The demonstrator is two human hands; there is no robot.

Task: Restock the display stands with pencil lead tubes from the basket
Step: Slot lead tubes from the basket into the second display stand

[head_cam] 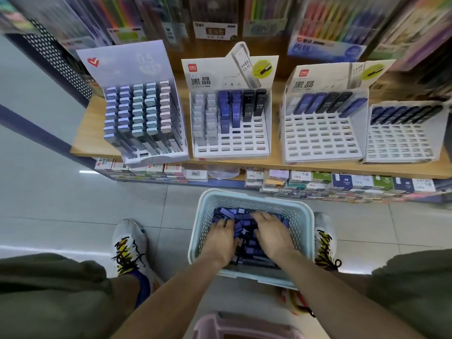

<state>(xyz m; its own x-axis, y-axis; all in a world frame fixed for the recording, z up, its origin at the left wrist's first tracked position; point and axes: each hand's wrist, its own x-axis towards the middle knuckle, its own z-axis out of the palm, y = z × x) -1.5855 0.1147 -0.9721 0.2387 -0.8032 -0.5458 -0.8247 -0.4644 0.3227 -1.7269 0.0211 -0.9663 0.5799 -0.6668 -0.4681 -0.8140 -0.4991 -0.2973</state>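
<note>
A pale blue perforated basket [205,216] stands on the floor between my feet, filled with several dark blue and black pencil lead tubes [247,217]. Both hands are down inside it on the pile: my left hand [221,234] and my right hand [270,231], fingers spread over the tubes; whether either grips a tube is hidden. On the wooden shelf above stand several white display stands: a full pastel one [144,113], a half-filled one [230,123], and two [320,133] [401,138] with tubes only in the back row.
Below the wooden shelf [83,133], a lower shelf holds rows of small boxes [318,184]. Packs of coloured pens hang behind the stands. A pink basket [234,326] sits at the bottom edge. My sneakers [127,243] flank the blue basket on the tiled floor.
</note>
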